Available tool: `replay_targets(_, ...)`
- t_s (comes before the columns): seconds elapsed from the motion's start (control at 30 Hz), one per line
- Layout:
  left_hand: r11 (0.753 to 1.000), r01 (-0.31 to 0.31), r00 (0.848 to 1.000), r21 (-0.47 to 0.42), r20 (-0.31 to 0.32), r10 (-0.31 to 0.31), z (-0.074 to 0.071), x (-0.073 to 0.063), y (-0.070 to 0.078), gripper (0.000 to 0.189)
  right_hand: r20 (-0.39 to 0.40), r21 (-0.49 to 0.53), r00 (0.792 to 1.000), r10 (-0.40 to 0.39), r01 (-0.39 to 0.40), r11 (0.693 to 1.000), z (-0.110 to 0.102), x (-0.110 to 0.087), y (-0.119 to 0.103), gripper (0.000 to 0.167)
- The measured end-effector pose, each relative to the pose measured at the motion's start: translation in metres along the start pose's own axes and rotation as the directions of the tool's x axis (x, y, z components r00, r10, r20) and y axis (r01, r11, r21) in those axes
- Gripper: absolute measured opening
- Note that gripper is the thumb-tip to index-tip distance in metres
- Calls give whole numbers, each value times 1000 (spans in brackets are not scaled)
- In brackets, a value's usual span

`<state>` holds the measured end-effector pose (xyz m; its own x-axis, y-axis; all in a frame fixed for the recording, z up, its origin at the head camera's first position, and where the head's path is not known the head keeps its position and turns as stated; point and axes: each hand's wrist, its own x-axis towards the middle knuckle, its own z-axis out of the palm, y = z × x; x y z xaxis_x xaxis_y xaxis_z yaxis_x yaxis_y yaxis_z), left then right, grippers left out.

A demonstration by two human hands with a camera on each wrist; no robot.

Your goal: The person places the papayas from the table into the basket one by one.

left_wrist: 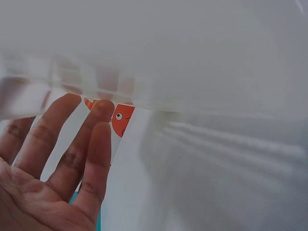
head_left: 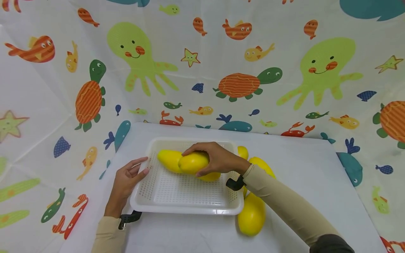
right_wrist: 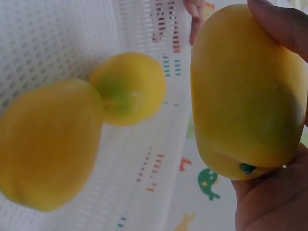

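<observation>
My right hand (head_left: 219, 158) grips a yellow mango (head_left: 193, 163) above the white perforated basket (head_left: 186, 211). The right wrist view shows this held mango (right_wrist: 248, 91) close up, with a small dark green stem spot at one end. Below it two mangoes lie in the basket: one mango (head_left: 167, 159) toward the left and another mango (head_left: 211, 176), partly hidden by the held fruit and my hand. My left hand (head_left: 126, 179) is at the basket's left side, thumb by the rim. In the left wrist view its fingers (left_wrist: 72, 159) are loosely extended against or near the basket wall.
To the right of the basket, several more mangoes (head_left: 252, 215) rest on the white table (head_left: 303, 182), some partly covered by my right forearm. Behind and at the sides hangs a cloth (head_left: 215, 42) printed with sea animals.
</observation>
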<state>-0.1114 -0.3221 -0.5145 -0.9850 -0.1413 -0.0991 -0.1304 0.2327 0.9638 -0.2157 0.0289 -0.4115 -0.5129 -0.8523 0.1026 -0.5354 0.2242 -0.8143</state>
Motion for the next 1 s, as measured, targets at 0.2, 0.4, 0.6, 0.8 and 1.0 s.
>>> replay_targets(0.2, 1000, -5, 1000, -7, 7, 5, 0, 1, -1, 60, 17, -8, 1000, -12, 12, 1000, 8, 9, -2, 67)
replay_targets(0.4, 1000, 7, 1000, -5, 12, -7, -1, 0, 0, 60, 27, -21, 1000, -1, 2, 1000, 15, 15, -4, 66)
replay_targets(0.6, 999, 30, 1000, 36, 4, -30, -3, -4, 0, 60, 63, -45, 998, 10, -7, 999, 25, 23, -5, 66)
replay_targets(0.8, 998, 36, 999, 59, -3, -36, -3, -7, -1, 59, 95, -47, 995, -8, 12, 999, 36, 31, -7, 66)
replay_targets(1.0, 997, 62, 998, 51, -4, -62, -2, -5, -1, 62, 109, -66, 994, -16, 24, 998, 42, 36, -7, 67)
